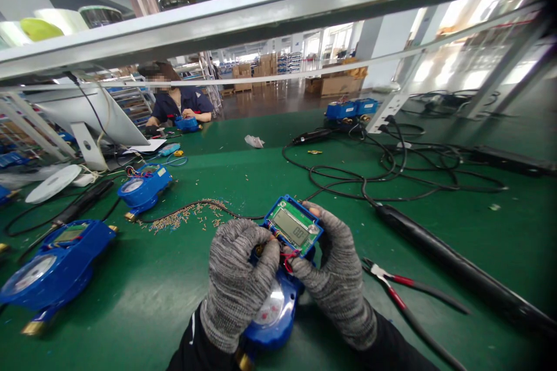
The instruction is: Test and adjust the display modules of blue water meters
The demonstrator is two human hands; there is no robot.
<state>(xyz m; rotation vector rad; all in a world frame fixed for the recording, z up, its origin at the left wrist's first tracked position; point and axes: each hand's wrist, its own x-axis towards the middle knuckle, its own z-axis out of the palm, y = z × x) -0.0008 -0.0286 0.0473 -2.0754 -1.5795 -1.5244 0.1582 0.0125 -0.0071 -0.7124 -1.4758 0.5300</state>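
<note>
A blue meter (278,324) with a round dial lies on the green table in front of me. Its upper housing holds a green circuit board with a lit display (290,227), and red and other coloured wires come out at its lower edge. My right hand (337,272), in a grey knitted glove, grips the housing by its right side. The gloved left hand (241,275) is closed at the housing's lower left, fingertips pinched by the wires; what they pinch is too small to make out.
Red-handled cutters (404,281) and a thick black tool (448,261) lie at the right. More blue meters (145,185) stand at the left beside scattered small screws (187,214). A person (178,98) works across the table. A shelf edge (243,20) crosses above.
</note>
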